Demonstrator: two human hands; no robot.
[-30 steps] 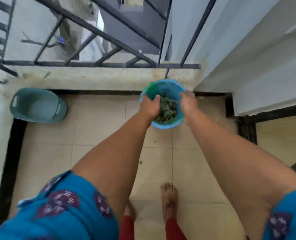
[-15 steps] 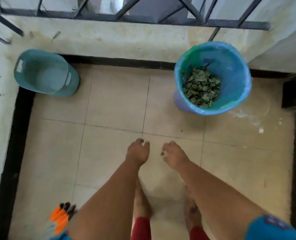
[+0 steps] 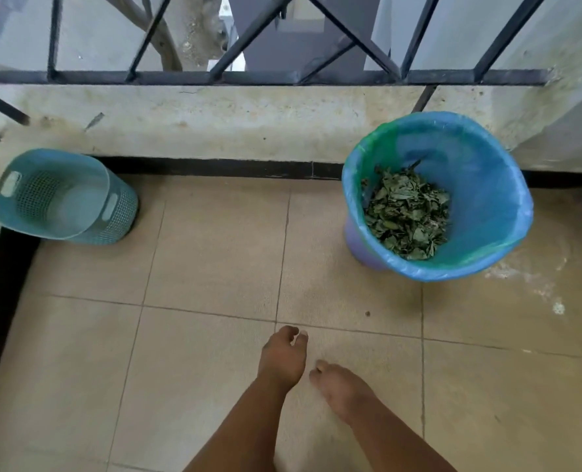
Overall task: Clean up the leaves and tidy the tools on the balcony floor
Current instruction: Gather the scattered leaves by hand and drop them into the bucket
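Observation:
A bin lined with a blue bag [image 3: 487, 185] stands on the tiled floor at the right, against the low wall. Green leaves [image 3: 407, 216] lie piled in its bottom. My left hand [image 3: 282, 359] hangs low over the floor in the lower middle, fingers loosely curled, holding nothing. My right hand [image 3: 340, 386] is just right of it, also loosely curled and empty as far as I can see. Both hands are well short of the bin.
A teal perforated basket [image 3: 105, 212] stands tilted in the left corner. A low concrete wall [image 3: 214, 124] with a black metal railing [image 3: 248, 76] closes the far side. A black strip edges the beige tiles [image 3: 214, 250].
My hands left the bin's rim and drew back toward me over the floor. The view tilted down and then closer; the small leaf bit by my right hand is no longer seen.

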